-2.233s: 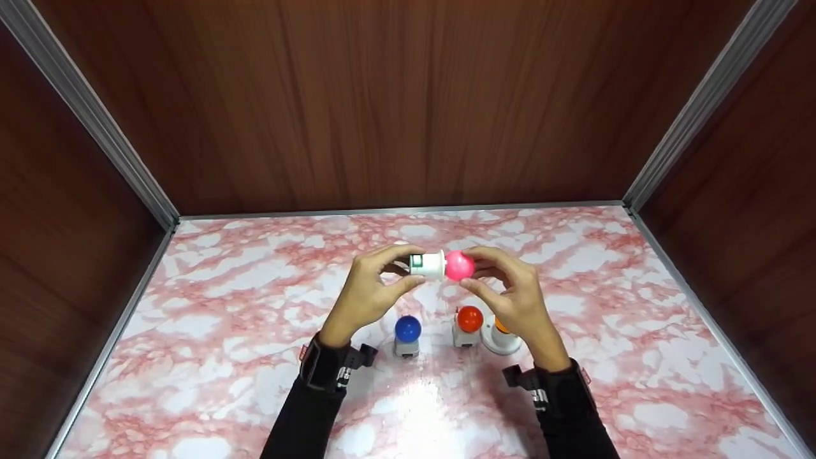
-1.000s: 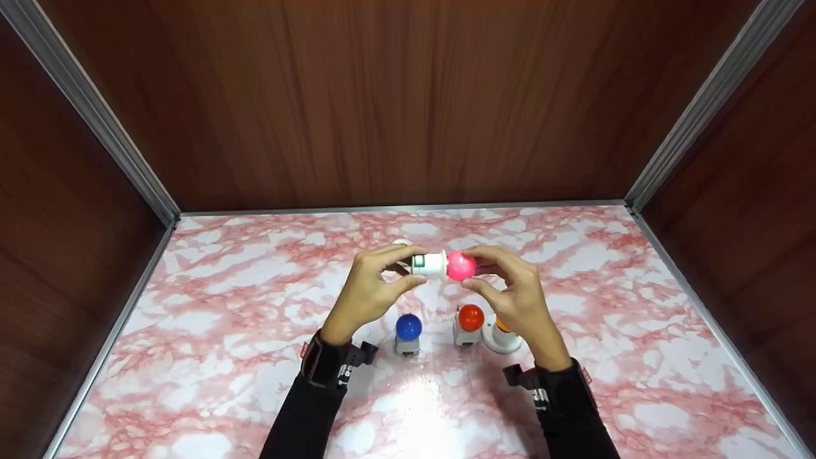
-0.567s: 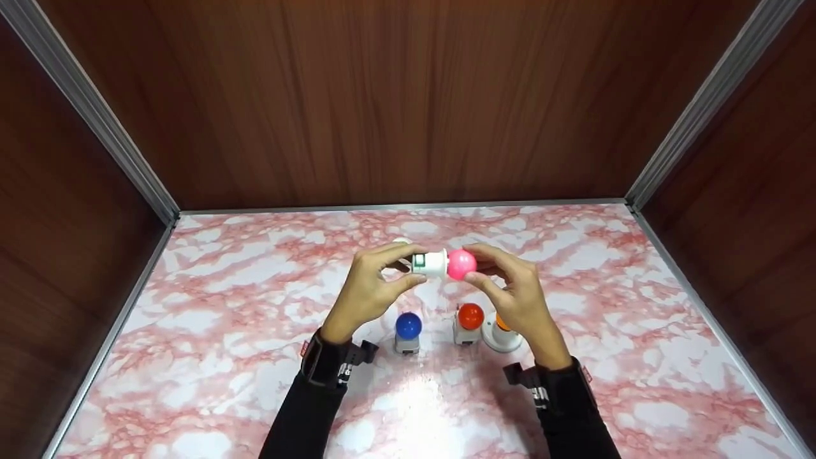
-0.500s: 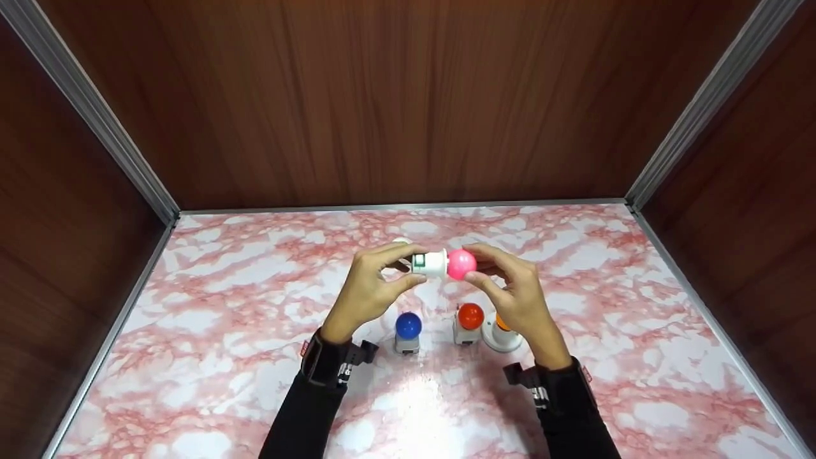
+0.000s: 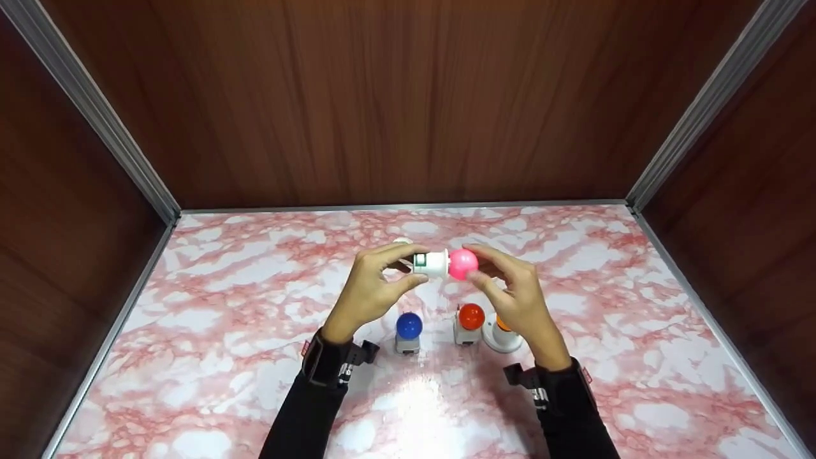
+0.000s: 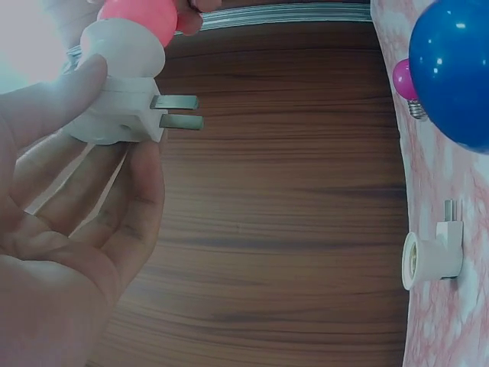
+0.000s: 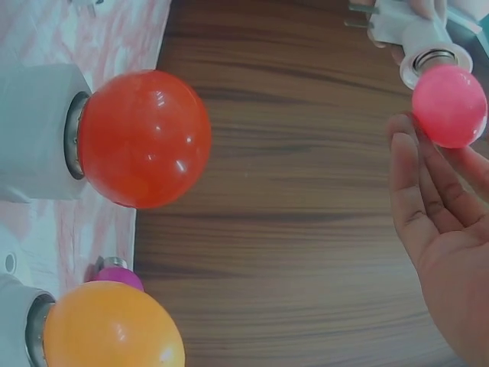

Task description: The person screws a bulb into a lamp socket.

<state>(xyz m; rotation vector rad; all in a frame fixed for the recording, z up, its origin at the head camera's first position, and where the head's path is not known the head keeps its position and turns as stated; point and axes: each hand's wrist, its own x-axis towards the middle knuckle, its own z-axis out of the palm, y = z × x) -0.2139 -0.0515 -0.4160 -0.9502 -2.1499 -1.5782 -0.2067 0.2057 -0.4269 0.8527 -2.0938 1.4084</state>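
Observation:
My left hand (image 5: 373,287) grips a white plug-in lamp socket (image 5: 432,264), held sideways above the table. Two flat metal prongs stick out of the socket's side in the left wrist view. From the right, my right hand (image 5: 513,287) pinches a round pink light bulb (image 5: 461,264) between thumb and fingers. The bulb's base sits in the socket mouth, with a little of its metal showing at the rim in the right wrist view. Below the hands stand a blue bulb (image 5: 408,326) and a red-orange bulb (image 7: 145,139), each in a socket.
An orange bulb (image 7: 114,329) in a round white base (image 5: 502,341) is partly behind my right wrist. Farther back lie a bare socket (image 6: 432,258) and a loose magenta bulb (image 6: 405,79). Wood-grain walls (image 5: 408,102) enclose the marbled table (image 5: 242,382) on three sides.
The right thumb has shifted inward over the pink bulb. Bulb and socket have drifted very slightly to the right in the head view, and both hands keep their hold.

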